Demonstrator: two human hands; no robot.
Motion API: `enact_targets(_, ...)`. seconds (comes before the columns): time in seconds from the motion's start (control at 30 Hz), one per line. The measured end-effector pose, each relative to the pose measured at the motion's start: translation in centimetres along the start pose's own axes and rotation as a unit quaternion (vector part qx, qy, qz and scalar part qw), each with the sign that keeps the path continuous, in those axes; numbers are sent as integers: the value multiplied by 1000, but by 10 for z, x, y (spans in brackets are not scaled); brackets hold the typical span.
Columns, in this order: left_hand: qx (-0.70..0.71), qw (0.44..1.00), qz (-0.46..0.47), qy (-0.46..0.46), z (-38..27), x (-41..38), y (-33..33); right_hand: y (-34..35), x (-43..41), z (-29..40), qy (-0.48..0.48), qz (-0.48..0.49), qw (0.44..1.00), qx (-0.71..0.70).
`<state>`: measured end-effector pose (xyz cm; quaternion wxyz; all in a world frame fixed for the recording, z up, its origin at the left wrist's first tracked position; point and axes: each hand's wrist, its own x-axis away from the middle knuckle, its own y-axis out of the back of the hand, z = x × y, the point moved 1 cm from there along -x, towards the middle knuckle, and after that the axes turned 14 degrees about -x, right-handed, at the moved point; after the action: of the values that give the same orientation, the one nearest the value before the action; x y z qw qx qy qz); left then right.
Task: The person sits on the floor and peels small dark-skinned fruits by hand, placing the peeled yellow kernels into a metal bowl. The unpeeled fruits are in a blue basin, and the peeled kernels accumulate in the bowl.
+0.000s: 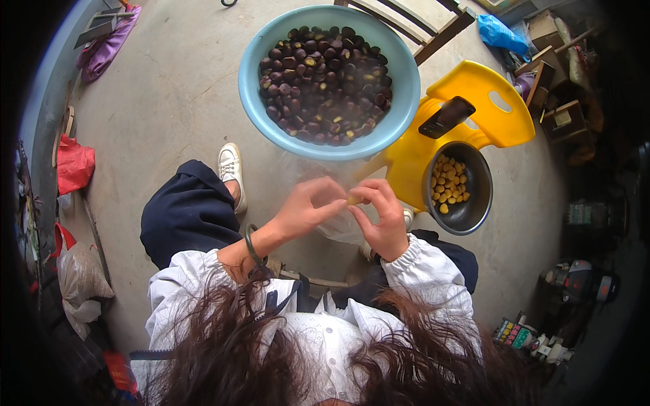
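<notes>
Between the fingertips of my left hand [316,202] and my right hand [378,213] is a small pale-yellow peeled chestnut [353,200], which both hands pinch. Beyond them stands a light-blue plastic basin [249,109] holding many dark-brown chestnuts [325,76], some showing yellow flesh; steam or haze hangs over it. To the right of my right hand a metal bowl [476,203] holds peeled yellow chestnuts [447,182] and sits by a yellow plastic chair [406,172]. Below my hands lies a clear plastic bag [337,228], partly hidden by them.
A black phone [447,117] lies on the yellow chair. A slatted wooden chair or rack [442,38] stands behind the basin. Boxes and a blue bag [501,34] are at the right; a red bag [75,165] and a tied sack [84,281] are at the left. My feet rest on the concrete floor.
</notes>
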<state>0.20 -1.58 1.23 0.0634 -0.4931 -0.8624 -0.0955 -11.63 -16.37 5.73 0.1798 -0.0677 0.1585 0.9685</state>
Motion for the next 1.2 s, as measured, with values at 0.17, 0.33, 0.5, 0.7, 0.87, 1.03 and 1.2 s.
enact_targets(0.17, -27, 999, -23, -5, -1, 0, -2, -1, -2, 1, 50, 3, 997, 64)
enact_targets(0.33, -64, 997, -29, -15, -1, 0, -1, -4, -2, 1, 63, 12, 994, 83)
enact_targets(0.5, -77, 997, -12, -25, -2, 1, -1, -6, -2, 0, 60, 17, 996, 57)
enact_targets(0.7, -12, 1000, -5, 12, 1, -1, 0, -4, 1, -5, -22, 6, 997, -77)
enact_targets(0.87, 40, 999, 14, 27, 7, -3, 0, -5, 3, -18, -87, 4, 963, -256)
enact_targets(1.03, 114, 991, 31, 65, 2, -2, 0, -3, 5, -22, -147, -13, 920, -364)
enact_targets(1.2, 135, 987, 46, 73, 5, 0, 4, 2, 2, -21, -245, -43, 862, -441)
